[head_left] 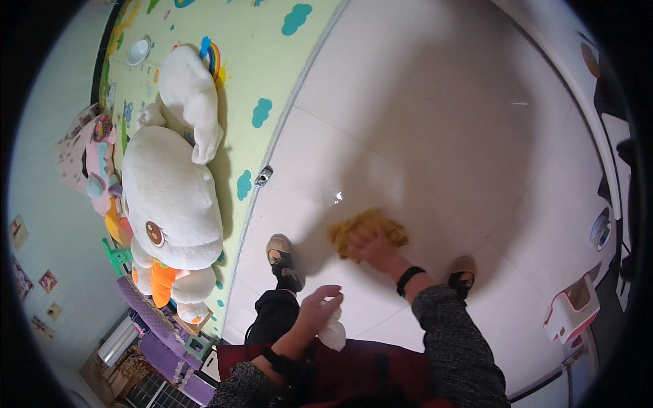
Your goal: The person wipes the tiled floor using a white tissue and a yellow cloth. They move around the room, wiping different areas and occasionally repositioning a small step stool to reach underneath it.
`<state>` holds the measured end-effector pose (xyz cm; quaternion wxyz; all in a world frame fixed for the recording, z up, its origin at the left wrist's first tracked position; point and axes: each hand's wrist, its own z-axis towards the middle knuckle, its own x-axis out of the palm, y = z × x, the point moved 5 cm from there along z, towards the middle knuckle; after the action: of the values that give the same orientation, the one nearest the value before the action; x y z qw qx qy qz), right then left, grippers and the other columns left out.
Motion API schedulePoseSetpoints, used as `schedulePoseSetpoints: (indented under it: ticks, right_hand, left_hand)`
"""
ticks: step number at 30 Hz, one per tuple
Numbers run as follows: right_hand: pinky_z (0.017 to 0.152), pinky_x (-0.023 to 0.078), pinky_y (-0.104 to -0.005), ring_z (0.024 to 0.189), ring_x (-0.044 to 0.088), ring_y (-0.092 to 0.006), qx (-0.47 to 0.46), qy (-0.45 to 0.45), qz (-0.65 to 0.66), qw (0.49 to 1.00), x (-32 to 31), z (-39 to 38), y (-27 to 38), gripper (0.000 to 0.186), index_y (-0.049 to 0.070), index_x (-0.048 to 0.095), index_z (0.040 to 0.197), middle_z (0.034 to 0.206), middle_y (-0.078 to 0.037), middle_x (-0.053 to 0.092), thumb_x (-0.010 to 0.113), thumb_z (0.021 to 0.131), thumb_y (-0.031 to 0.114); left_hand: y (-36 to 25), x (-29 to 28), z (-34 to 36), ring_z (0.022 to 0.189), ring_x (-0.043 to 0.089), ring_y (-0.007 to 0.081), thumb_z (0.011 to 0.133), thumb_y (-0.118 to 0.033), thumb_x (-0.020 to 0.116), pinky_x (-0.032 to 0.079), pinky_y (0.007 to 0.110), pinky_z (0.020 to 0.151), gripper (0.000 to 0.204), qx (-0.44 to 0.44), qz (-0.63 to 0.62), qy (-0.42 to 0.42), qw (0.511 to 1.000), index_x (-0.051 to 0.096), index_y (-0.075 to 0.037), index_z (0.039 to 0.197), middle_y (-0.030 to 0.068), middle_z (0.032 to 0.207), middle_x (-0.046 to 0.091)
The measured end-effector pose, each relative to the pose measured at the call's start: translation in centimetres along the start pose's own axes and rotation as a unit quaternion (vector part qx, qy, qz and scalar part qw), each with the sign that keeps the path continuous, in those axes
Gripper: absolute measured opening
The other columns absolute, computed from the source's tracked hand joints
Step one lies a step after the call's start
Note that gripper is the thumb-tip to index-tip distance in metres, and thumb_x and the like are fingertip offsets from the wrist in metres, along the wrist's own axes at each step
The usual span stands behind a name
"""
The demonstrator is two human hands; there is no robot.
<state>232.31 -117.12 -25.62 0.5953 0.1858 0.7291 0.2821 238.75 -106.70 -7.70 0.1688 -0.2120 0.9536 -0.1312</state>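
My right hand (375, 250) is pressed down on a crumpled yellow cloth (367, 223) on the pale tiled floor. Its fingers sink into the folds and are slightly blurred. Closer to my body, my left hand (320, 311) is raised off the floor, closed around a bunched white piece (332, 334) that looks like a tissue or thin cloth. Both forearms wear dark bands at the wrist. The cloth lies between my two feet and a little ahead of them.
To the left, a green play mat (272, 75) carries a big white plush rabbit (173, 197). A small toy car (264, 176) rests at the mat's edge. On the right are a white step stool with pink trim (573, 309) and a tape roll (601, 231).
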Motion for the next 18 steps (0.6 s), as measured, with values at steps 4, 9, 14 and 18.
schedulePoseSetpoints:
  ticks: [4,9,14,18]
  right_hand:
    - [0.095,0.028,-0.0575,0.121,0.037,-0.0276,0.215,-0.159,-0.060,0.962,-9.1,-6.9,-14.1,0.036,0.021,0.054,0.115,0.126,-0.007,0.045,0.051,0.079,0.021]
    - [0.102,0.027,-0.0445,0.124,0.032,-0.0339,0.413,-0.136,-0.141,0.889,-17.1,-22.8,-24.2,0.063,0.007,0.037,0.131,0.135,-0.019,0.033,0.062,0.073,0.013]
    - [0.103,0.028,-0.0382,0.123,0.033,-0.0345,0.573,-0.272,-0.076,0.769,-16.0,-34.3,-27.7,0.063,0.004,0.032,0.134,0.135,-0.019,0.034,0.060,0.079,0.018]
    - [0.096,0.037,-0.0366,0.112,0.047,-0.0331,0.546,-0.318,-0.202,0.748,-16.1,-29.1,-25.6,0.056,0.000,0.039,0.127,0.126,-0.019,0.045,0.061,0.079,0.020]
  left_hand:
    - [1.2,5.1,-4.0,0.081,0.059,0.0119,0.080,-0.016,0.063,0.048,0.025,0.070,0.027,-0.062,-0.221,-0.055,0.972,0.060,-0.002,0.104,0.0065,0.094,0.063]
    - [-1.1,14.5,-13.6,0.087,0.055,0.0093,0.086,-0.012,0.057,0.045,0.023,0.076,0.024,-0.064,-0.226,0.089,0.968,0.056,-0.003,0.108,0.0041,0.098,0.062]
    - [0.2,18.7,-13.2,0.096,0.054,0.0099,0.085,-0.013,0.057,0.042,0.026,0.085,0.023,-0.012,-0.195,0.161,0.967,0.058,-0.004,0.106,0.0038,0.100,0.062]
    - [8.2,17.3,-12.1,0.083,0.057,0.0083,0.085,-0.012,0.057,0.046,0.022,0.071,0.021,-0.094,-0.229,0.073,0.966,0.059,-0.005,0.104,0.0037,0.094,0.063]
